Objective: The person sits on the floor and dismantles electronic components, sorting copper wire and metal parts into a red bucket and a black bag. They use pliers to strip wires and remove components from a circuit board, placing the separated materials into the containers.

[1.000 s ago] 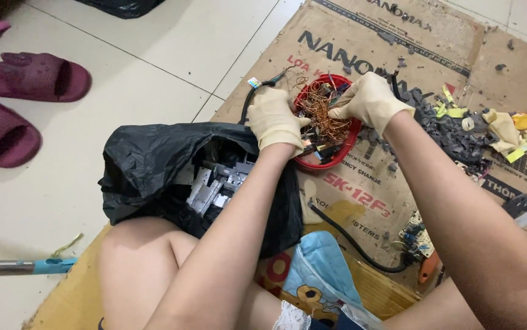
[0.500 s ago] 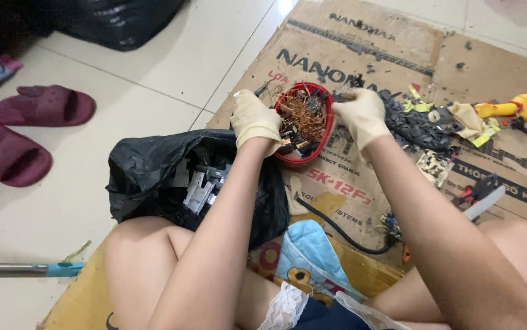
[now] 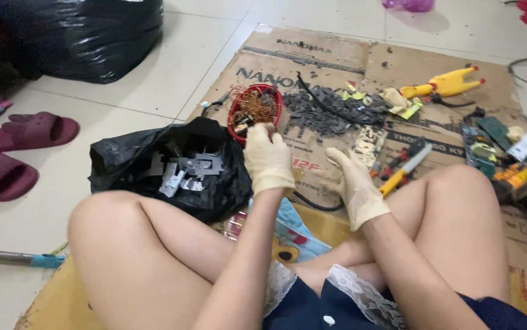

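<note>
Head view: left hand (image 3: 268, 160), gloved, fingertips at near rim of red bowl (image 3: 255, 109) of copper wire on cardboard sheet (image 3: 330, 61); grip contents not discernible. Right hand (image 3: 356, 188) gloved, loosely curled, empty, beside knee. Black bag (image 3: 172, 168) of metal scraps left of bowl.

Both hands gloved, left hand (image 3: 268, 160) raised w/ fingers curled, possibly pinching, right hand (image 3: 356, 186) lower, fingers loosely bent

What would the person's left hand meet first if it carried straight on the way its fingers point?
Probably the red bowl of copper wire: the left hand points up-frame at its near rim, fingertips almost touching.
</note>
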